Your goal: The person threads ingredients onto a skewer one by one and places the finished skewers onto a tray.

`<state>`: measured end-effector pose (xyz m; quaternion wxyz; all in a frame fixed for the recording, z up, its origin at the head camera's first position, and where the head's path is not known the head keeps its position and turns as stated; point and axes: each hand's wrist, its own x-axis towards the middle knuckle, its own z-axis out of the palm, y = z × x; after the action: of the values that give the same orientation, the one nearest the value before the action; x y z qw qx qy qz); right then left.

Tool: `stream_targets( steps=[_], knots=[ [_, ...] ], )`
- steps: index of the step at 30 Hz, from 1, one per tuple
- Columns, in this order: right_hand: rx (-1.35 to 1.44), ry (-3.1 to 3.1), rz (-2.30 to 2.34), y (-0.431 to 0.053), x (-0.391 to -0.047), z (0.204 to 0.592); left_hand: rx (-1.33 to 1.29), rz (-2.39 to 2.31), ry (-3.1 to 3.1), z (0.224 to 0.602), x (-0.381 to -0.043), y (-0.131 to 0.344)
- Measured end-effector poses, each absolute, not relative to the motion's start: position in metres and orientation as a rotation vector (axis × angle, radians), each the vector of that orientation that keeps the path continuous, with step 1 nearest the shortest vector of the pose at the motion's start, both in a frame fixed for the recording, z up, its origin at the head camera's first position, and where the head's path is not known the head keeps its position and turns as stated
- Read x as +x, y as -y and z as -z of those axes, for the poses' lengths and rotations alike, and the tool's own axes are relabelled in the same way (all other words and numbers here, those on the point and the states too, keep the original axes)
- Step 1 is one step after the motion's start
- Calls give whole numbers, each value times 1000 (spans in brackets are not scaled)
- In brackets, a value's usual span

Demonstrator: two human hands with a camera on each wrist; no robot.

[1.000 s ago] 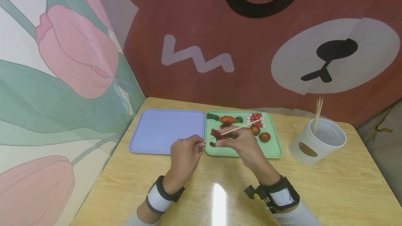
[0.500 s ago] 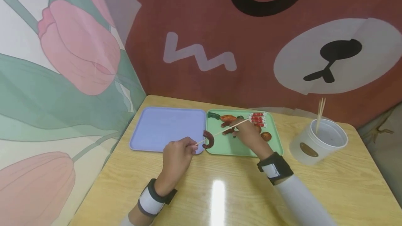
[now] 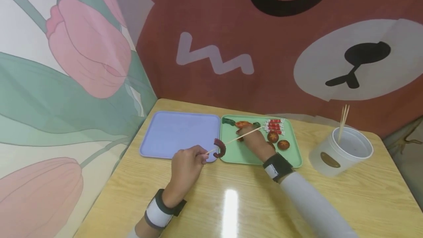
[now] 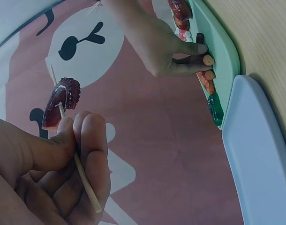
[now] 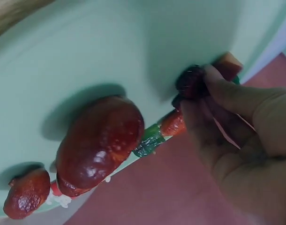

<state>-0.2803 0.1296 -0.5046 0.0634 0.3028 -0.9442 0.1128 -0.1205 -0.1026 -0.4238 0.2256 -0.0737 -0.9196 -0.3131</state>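
Observation:
My left hand (image 3: 187,166) pinches a thin wooden skewer (image 3: 245,134) near one end, between thumb and fingers. Threaded on it is a curled, dark red octopus tentacle (image 3: 222,149), whose suckered edge shows in the left wrist view (image 4: 73,93). The skewer slants up to the right over the green tray (image 3: 231,156). Over that tray my right hand (image 3: 255,141) reaches down, its thumb and fingertips pinching a second dark tentacle (image 5: 191,83), partly hidden by the fingers. Another dark piece with a tan cut end (image 5: 229,65) lies just beyond the thumb.
Brown mushrooms (image 3: 283,144), red-and-white wrapped-looking sticks (image 3: 275,126) and an orange piece (image 3: 242,124) with green ends lie on the green tray. A blue tray (image 3: 178,135) adjoins it at left. A white bucket (image 3: 322,157) with several skewers (image 3: 343,120) stands at right.
My right hand has let go of the threaded tentacle and moved to the green tray, where it now pinches another. My left hand has drawn the skewer slightly left.

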Motion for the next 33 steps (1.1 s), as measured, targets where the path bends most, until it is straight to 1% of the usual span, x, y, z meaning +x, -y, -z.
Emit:
stream_targets(
  steps=[6,11,14,16,19,24,28,33],
  knots=[
    [928,2807,-209,-130,-278,506,-216,875,2533,423,-121,99],
    [881,2766,-351,-134,-273,494,-218,880,2542,422,-120,98],
    [831,2769,-541,-139,-269,476,-224,882,2545,421,-119,97],
    [786,2786,-752,-144,-266,463,-226,881,2545,421,-119,97],
    [658,2787,-1018,-154,-260,440,-215,868,2554,423,-119,99],
    [445,2781,-1204,-171,-251,405,-193,855,2560,428,-120,101],
    [334,2743,-1439,-186,-244,391,-185,864,2554,429,-120,102],
    [315,2599,-1835,-197,-233,386,-167,874,2543,429,-121,102]
  ],
)
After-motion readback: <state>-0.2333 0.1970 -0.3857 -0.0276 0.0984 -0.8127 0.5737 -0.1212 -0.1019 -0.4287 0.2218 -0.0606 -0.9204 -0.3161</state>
